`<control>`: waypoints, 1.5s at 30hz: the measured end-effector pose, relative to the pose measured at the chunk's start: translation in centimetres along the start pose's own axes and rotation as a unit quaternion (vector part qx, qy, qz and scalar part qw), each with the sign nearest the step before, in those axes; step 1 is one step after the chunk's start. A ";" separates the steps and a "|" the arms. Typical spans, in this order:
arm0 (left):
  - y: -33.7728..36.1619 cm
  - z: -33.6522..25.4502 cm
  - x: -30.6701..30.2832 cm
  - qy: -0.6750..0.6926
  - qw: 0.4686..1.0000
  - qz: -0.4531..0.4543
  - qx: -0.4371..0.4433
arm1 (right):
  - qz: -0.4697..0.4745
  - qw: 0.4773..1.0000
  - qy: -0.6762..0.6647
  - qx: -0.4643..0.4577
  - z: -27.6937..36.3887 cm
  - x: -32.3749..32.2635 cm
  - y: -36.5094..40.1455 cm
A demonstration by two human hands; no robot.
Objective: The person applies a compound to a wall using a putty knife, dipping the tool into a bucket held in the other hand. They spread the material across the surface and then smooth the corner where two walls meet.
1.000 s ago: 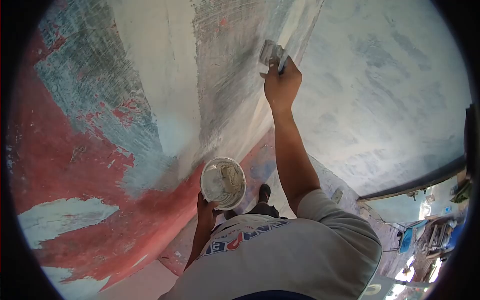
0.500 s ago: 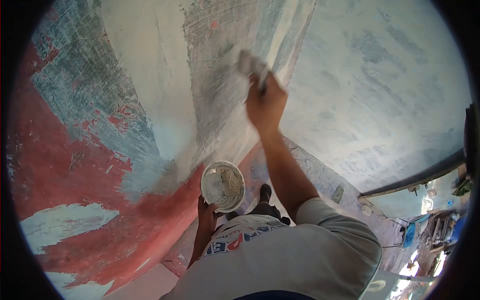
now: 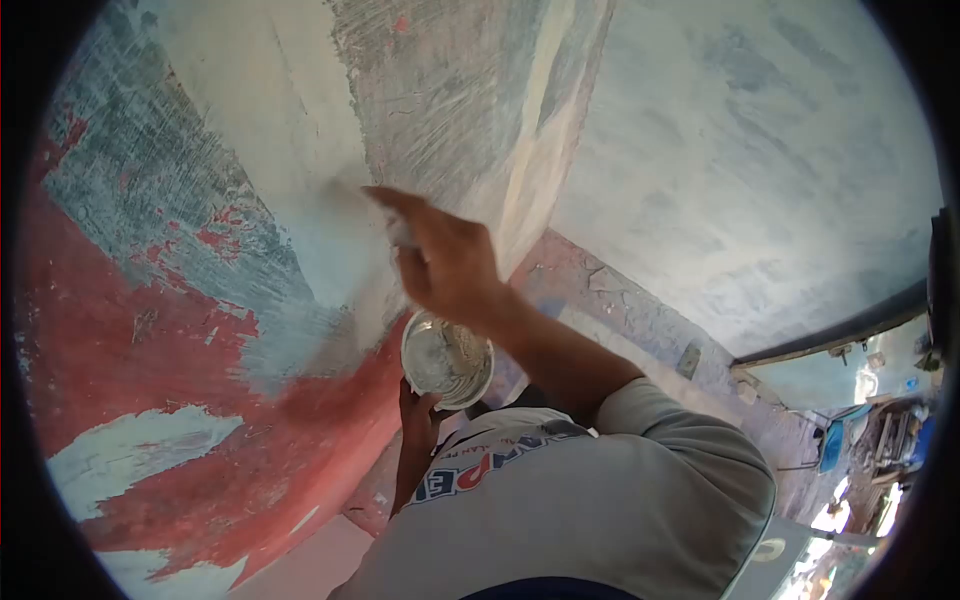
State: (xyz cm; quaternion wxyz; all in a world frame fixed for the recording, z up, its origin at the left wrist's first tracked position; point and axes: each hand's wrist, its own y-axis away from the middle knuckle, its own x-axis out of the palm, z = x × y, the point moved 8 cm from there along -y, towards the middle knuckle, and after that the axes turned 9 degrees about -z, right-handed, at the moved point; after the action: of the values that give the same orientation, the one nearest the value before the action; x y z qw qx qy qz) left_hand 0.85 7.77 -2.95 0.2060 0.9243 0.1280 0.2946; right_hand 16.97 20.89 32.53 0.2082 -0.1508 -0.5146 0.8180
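Note:
My right hand (image 3: 448, 255) is closed round a scraper (image 3: 398, 228), with the index finger stretched along it. The tool's blade is blurred against the pale coated strip of the wall (image 3: 290, 110). Lower down, my left hand (image 3: 418, 408) grips the rim and side of a round bucket (image 3: 447, 362), its fingers partly hidden behind it. Greyish paste (image 3: 465, 350) clings to the inside of the bucket, and my right wrist passes over its upper edge.
Red wall paint (image 3: 150, 330) with pale patches lies at the left. A pale wall (image 3: 740, 170) stands at the right, with a dark edge (image 3: 830, 330) along its bottom. Rubble lies on the floor (image 3: 620, 290). Beyond are a blue object (image 3: 832, 445) and assorted clutter.
My right hand has swept down and left with the scraper, from the grey scratched area to the pale strip. My left hand still holds the bucket in nearly the same place.

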 end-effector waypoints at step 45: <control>2.2 -0.8 -0.5 -0.035 0.999 -0.010 -0.004 | -0.048 0.943 0.107 -0.313 -3.3 -1.6 -7.6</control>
State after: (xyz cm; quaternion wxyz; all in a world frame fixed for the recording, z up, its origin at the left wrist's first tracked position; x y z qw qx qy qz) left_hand 0.25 5.93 -1.58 0.2172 0.9319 0.1290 0.2603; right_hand 21.32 25.55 38.10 0.2432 -0.2707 -0.7255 0.5841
